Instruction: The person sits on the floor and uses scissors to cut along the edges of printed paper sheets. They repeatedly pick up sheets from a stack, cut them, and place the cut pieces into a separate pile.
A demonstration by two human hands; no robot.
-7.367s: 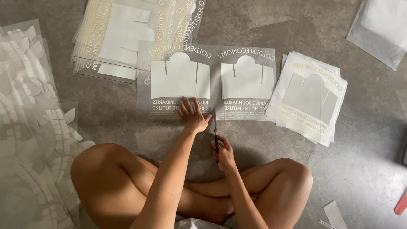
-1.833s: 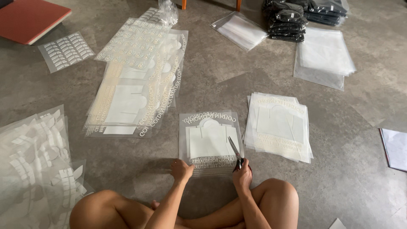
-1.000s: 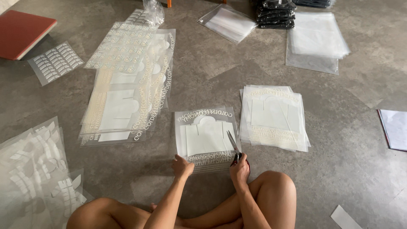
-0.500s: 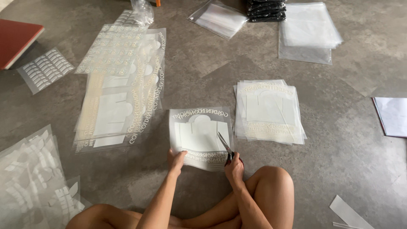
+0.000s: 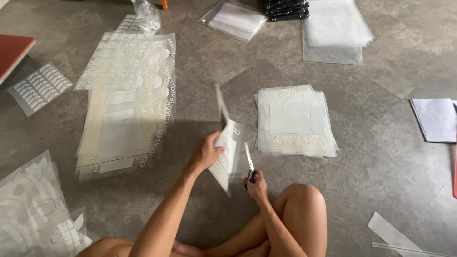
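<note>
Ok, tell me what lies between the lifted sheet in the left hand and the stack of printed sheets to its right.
In the head view, only the scissors in the right hand, then bare grey floor, separate the lifted sheet from the stack.

2 hands [image 5: 205, 153] raised, fingers closed

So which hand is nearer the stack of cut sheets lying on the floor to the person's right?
Right. The right hand, holding scissors, is just below the stack's near left corner. The left hand is further left, holding a transparent sheet up off the floor.
</note>
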